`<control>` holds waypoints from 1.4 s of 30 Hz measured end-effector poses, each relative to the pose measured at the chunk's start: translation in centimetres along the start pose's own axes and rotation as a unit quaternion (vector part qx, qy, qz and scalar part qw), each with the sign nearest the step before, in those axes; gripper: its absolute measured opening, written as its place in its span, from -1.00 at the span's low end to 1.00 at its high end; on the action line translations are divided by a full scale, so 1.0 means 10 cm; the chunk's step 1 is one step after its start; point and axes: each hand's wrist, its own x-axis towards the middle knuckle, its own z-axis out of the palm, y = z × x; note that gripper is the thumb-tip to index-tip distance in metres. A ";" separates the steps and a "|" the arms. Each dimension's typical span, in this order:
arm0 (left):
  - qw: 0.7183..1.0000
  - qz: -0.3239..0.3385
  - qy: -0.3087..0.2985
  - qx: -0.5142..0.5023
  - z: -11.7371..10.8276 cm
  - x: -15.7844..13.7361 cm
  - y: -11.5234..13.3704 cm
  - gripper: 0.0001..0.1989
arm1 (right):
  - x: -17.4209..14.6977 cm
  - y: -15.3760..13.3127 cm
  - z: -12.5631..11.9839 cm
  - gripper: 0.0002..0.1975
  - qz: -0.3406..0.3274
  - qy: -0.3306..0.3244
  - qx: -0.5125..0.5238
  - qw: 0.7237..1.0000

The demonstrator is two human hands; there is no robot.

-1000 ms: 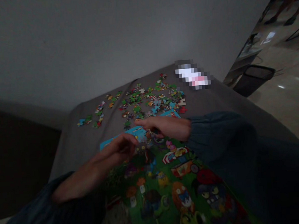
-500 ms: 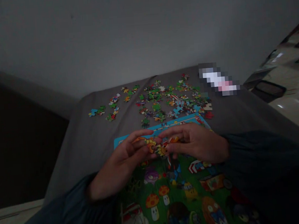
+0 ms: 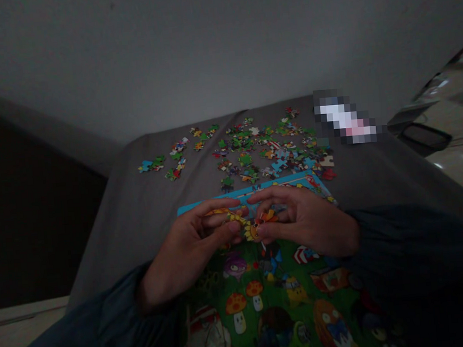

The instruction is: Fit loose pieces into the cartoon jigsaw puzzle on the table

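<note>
Both hands meet above the far part of a colourful puzzle board (image 3: 282, 303) with a blue border and green printed picture. My left hand (image 3: 189, 246) is closed, thumb and fingers pinching a yellow-orange puzzle piece (image 3: 235, 216). Close beside it, my right hand (image 3: 307, 221) grips another puzzle piece (image 3: 252, 230), yellow with a sunflower-like print. An orange-red piece (image 3: 267, 216) also shows between the right fingers. The pieces' edges nearly touch; whether they are joined I cannot tell. Fingers partly cover them.
Many loose puzzle pieces (image 3: 245, 140) lie scattered on the grey cloth (image 3: 138, 213) beyond the board. A smaller group (image 3: 174, 162) lies to the left. At the far right corner rests a blurred-out white and pink item (image 3: 347, 119). A pale wall (image 3: 205, 47) rises behind.
The fingers have shifted around the pieces, and the sunflower-like piece now shows more plainly in the right hand. Both hands stay over the board. The whole view has tilted slightly.
</note>
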 end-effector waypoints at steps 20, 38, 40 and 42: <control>0.996 0.007 0.039 0.074 0.03 -0.01 0.00 -0.67 | -0.02 0.02 0.05 -0.85 0.013 0.020 -0.078 0.997; 0.998 -0.021 0.049 -0.039 0.01 0.00 0.01 -0.80 | -0.01 0.01 0.03 -0.85 -0.024 0.059 -0.082 0.995; 0.995 -0.005 0.048 -0.087 0.01 0.01 -0.02 -0.80 | 0.00 0.01 0.03 -0.86 -0.029 0.069 -0.067 0.995; 0.991 0.013 0.051 -0.119 0.01 0.02 -0.05 -0.75 | 0.01 0.01 0.03 -0.86 -0.029 0.078 -0.043 0.996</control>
